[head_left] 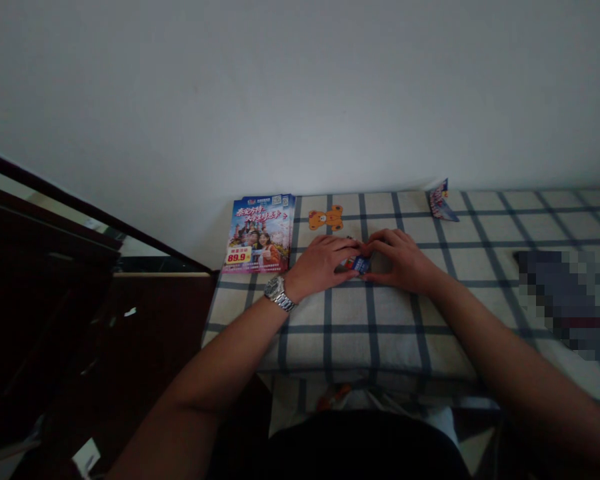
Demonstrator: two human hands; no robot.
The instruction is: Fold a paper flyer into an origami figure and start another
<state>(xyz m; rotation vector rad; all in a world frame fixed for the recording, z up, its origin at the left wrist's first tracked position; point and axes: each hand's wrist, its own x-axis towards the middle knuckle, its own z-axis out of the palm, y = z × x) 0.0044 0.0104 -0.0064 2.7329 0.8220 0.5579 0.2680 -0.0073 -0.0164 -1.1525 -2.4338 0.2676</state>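
My left hand [325, 263], with a metal watch [279, 293] on its wrist, and my right hand [400, 260] meet over the checked tablecloth. Between their fingertips is a small piece of folded printed paper [363, 265], mostly blue with some red and yellow. Fingers of both hands are closed on it, and they cover much of it. A stack of printed flyers [257, 237] lies to the left of my left hand. Beyond my right hand, near the wall, a folded flyer piece [441, 203] stands on the cloth.
The checked tablecloth [395, 343] covers a table pushed against a pale wall [330, 100]. A brown teddy bear figure [326, 218] lies flat behind my left hand. At the right is a dark blurred-out object [565, 293]. A dark floor [165, 320] shows beyond the table's left edge.
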